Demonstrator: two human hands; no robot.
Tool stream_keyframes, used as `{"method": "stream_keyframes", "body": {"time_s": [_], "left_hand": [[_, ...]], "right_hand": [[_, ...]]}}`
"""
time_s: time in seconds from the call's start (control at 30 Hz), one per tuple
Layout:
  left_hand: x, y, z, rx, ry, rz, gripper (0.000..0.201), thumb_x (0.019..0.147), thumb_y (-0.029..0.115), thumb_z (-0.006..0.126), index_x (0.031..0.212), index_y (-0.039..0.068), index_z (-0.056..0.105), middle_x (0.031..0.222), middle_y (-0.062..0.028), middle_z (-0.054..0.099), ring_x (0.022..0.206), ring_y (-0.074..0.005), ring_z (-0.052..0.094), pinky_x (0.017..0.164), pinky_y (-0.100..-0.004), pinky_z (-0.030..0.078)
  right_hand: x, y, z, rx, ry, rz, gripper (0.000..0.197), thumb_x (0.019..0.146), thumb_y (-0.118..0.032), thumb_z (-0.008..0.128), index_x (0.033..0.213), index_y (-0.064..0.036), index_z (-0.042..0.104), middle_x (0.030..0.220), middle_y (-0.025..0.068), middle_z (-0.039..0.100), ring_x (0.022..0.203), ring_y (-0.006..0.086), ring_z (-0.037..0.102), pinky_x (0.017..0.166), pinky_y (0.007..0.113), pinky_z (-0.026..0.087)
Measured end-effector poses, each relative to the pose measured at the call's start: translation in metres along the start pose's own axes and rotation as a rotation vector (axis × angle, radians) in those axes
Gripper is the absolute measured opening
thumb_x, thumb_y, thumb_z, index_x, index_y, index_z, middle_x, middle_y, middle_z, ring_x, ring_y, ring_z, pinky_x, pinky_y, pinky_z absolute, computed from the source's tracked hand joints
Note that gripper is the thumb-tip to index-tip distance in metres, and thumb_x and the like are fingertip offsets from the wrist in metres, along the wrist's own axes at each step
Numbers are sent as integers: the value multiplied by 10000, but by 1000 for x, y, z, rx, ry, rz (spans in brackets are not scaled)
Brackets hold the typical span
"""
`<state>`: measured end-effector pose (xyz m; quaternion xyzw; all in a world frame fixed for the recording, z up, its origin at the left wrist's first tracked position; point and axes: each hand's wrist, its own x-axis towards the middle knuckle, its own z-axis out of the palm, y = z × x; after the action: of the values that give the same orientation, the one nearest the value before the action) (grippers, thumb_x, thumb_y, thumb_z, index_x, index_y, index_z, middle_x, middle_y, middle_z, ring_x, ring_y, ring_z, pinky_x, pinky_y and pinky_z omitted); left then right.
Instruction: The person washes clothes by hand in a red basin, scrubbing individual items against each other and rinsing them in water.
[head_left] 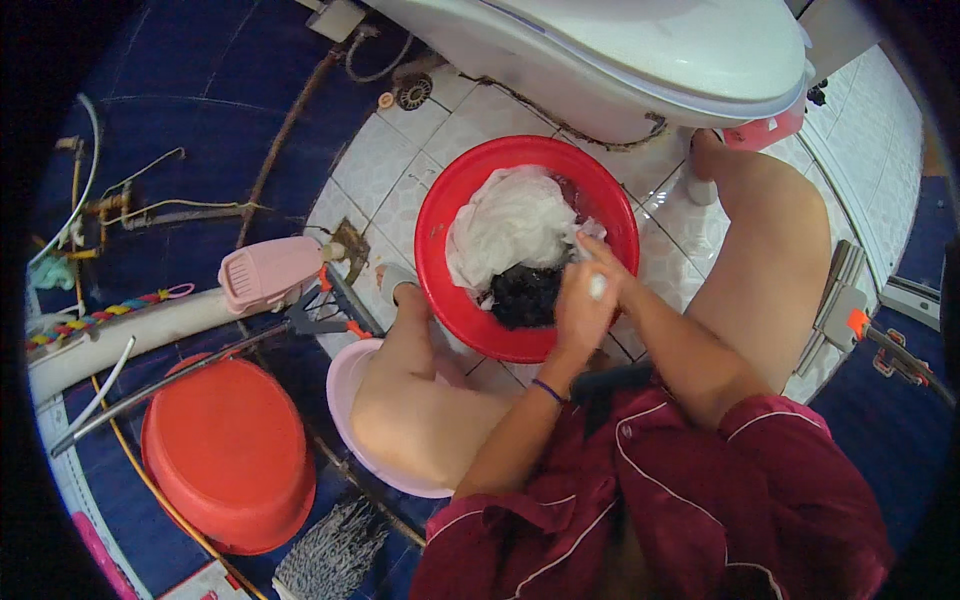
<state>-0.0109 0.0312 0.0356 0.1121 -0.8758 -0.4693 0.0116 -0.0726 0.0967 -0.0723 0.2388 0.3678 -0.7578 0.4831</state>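
Note:
My left hand (583, 308), with a dark band at the wrist, and my right hand (608, 268) are pressed together over the right side of a red basin (432, 300). Both are closed on a small whitish cloth (592, 231), whose end pokes out past the fingers. A white patch, foam or cloth, shows on the left hand. In the basin lies a bunched, wet white cloth (508, 222). Beside it, a dark cloth (525, 297) sits low, close to my left hand. The fingers partly cover one another.
A white toilet (600, 75) stands beyond the basin. To the left are an upturned red tub (228, 450), a pink plastic box (268, 272) on a pipe, and a grey mop head (335, 550). A pink basin (345, 400) is by my left leg. A folded grey-and-orange frame (838, 315) stands right.

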Motion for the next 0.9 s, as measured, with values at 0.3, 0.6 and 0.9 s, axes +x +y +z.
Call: {"method": "stream_keyframes", "body": {"time_s": [0.3, 0.6, 0.9], "left_hand": [[18, -79, -33, 117, 471, -154, 217, 734, 171, 502, 652, -29, 488, 671, -148, 485, 632, -234, 462, 597, -323, 358], [6, -81, 2, -158, 201, -330, 256, 766, 248, 385, 803, 26, 506, 799, -121, 521, 663, -221, 485, 614, -304, 386], [29, -70, -45, -1411, -49, -824, 497, 755, 501, 367, 1033, 100, 459, 1008, -108, 495, 887, -243, 498, 734, -352, 427]], "right_hand": [[-35, 33, 78, 78, 31, -199, 268, 660, -45, 424, 920, -34, 486, 783, 72, 527, 677, 183, 512, 591, 325, 424], [-39, 14, 57, -254, 275, -267, 311, 688, -83, 416, 989, -19, 465, 835, 76, 517, 760, 178, 500, 694, 300, 401], [-67, -24, 81, -412, -266, -229, 354, 611, -37, 425, 959, -13, 482, 792, 39, 519, 702, 133, 484, 640, 216, 382]]}}
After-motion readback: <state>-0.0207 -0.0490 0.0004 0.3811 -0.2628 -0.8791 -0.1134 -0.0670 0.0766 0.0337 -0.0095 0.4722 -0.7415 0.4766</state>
